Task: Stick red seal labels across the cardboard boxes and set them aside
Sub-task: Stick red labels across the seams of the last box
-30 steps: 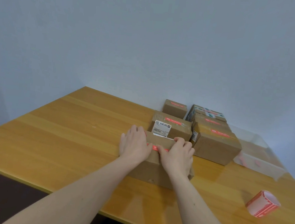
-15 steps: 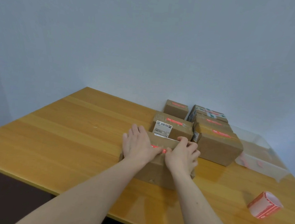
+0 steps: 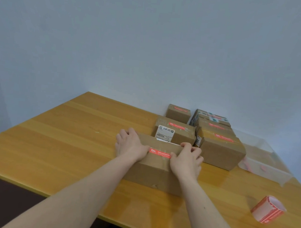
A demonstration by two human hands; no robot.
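A cardboard box (image 3: 152, 169) stands near the table's front edge, with a red seal label (image 3: 160, 153) stuck across its top. My left hand (image 3: 131, 145) lies flat on the box's left top, thumb at the label's left end. My right hand (image 3: 187, 160) rests on the right top, thumb by the label's right end and fingers curled over the box's far edge. A roll of red labels (image 3: 268, 209) lies on its side at the right front.
Several sealed boxes stand behind: one with a white shipping sticker (image 3: 175, 132), a bigger one (image 3: 220, 151) to its right, and smaller ones (image 3: 178, 112) by the wall. A clear plastic tray (image 3: 264, 169) sits far right on the wooden table (image 3: 62, 143).
My hands have slid apart along the box top, so more of the red label shows between them. The right fingers now curl over the far edge.
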